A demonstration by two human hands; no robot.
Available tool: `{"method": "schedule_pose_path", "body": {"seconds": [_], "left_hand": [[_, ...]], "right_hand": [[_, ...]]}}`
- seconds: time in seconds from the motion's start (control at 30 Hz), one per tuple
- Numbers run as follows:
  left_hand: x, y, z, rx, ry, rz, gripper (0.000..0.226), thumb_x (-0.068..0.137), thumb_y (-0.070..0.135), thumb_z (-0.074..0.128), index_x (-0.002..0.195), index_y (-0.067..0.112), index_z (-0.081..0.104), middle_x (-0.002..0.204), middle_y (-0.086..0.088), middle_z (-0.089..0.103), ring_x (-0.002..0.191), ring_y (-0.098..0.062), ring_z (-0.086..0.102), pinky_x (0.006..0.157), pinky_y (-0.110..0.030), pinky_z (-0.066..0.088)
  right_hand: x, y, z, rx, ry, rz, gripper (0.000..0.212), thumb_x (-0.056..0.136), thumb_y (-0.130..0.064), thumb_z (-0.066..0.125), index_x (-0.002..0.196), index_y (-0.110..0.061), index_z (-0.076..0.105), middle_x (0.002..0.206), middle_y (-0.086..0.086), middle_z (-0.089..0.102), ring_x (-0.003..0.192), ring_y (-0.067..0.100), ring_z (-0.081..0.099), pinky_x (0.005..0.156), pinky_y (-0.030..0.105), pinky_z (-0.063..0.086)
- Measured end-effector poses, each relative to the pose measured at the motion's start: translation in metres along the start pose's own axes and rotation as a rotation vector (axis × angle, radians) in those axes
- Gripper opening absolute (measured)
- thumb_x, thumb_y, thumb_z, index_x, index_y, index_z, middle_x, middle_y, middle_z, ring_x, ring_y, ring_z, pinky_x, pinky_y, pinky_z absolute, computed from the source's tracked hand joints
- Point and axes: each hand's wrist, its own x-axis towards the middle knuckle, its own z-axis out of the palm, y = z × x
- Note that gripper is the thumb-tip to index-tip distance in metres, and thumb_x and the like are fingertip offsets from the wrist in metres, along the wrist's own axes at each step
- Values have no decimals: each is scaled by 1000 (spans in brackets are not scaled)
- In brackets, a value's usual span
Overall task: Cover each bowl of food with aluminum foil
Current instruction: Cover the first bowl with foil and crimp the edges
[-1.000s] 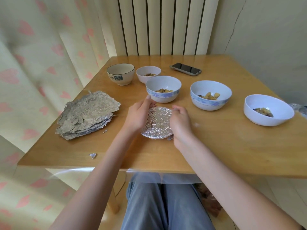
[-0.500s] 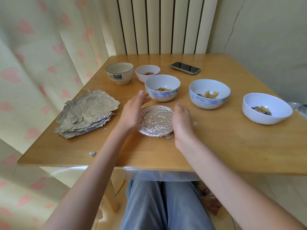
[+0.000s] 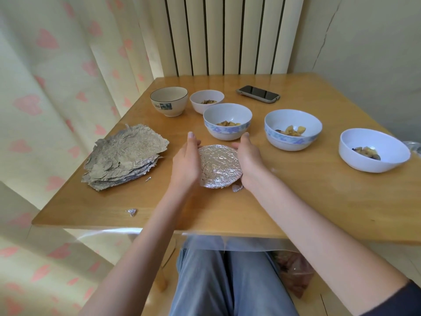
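A foil-covered bowl (image 3: 219,166) sits near the table's front middle. My left hand (image 3: 185,163) presses flat against its left side, and my right hand (image 3: 249,160) cups its right side. Behind it stand uncovered bowls with food: a blue-patterned bowl (image 3: 227,120), a second blue-patterned bowl (image 3: 292,130), a plain white bowl (image 3: 373,150) at the right, and a small white bowl (image 3: 206,101). A cream bowl (image 3: 169,101) stands at the back left; its inside is hidden. A stack of foil sheets (image 3: 125,157) lies at the left.
A phone (image 3: 257,94) lies at the back of the wooden table (image 3: 319,201). Small foil scraps (image 3: 132,212) lie near the front edge and by the covered bowl. A curtain hangs at the left, a radiator behind, a wall at the right.
Both hands have slid along the covered bowl's sides, fingers now reaching further toward its back edge. The bowl has stayed in about the same place.
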Motion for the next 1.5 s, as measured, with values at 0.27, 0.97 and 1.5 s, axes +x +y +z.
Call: {"method": "schedule_pose_path", "body": {"seconds": [0.27, 0.97, 1.5], "left_hand": [[18, 10, -10, -216, -299, -54, 58, 105, 43, 19, 132, 4, 53, 127, -13, 62, 118, -21, 57, 106, -37, 42], [16, 15, -13, -412, -248, -315, 67, 101, 54, 25, 123, -1, 57, 105, -15, 67, 83, -23, 66, 67, -28, 54], [-2, 3, -15, -438, -42, -352, 66, 100, 57, 22, 125, 7, 58, 117, -12, 66, 107, -26, 64, 99, -40, 47]], "right_hand": [[-27, 25, 12, 205, 141, -171, 32, 102, -26, 32, 124, -15, 52, 102, -5, 57, 93, 16, 49, 82, 28, 39], [-40, 29, 22, 270, 175, -119, 42, 101, -28, 32, 141, -17, 37, 139, 3, 47, 124, 21, 46, 107, 37, 35], [-7, -2, 3, 74, -17, 31, 56, 97, -54, 22, 141, -21, 35, 136, 2, 50, 118, 23, 50, 90, 40, 44]]}}
